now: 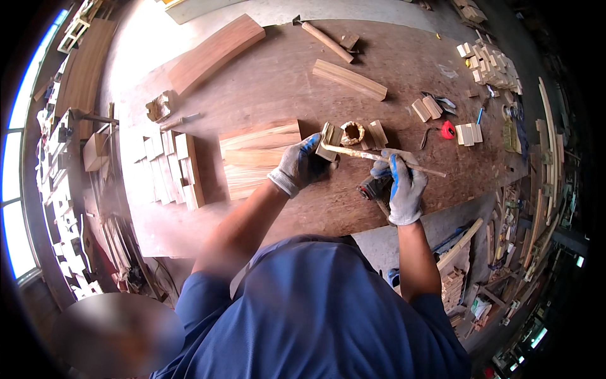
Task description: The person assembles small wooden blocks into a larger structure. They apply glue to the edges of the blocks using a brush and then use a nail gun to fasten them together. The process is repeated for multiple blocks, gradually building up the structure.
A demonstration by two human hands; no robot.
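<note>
My left hand (299, 165), in a grey and blue work glove, is closed around a small wooden block (329, 140) above the workbench. My right hand (405, 183), gloved alike, grips a thin stick (366, 155) whose pale, coated end lies against that block. Just behind the stick stands a round container with a crusted, yellowish rim (352, 132). Another small wooden block (377, 134) lies to its right. Beneath my right hand is a dark power tool (372, 187), partly hidden by the glove. Left of my left hand lies a wide light wooden panel (260, 155).
On the workbench (271, 82) are a thick plank (218, 52), a hammer (325, 41), a wooden bar (349, 79) and a red tape measure (447, 130). Stacked wood pieces stand at left (167, 170) and far right (492, 66). A blurred patch covers the lower left.
</note>
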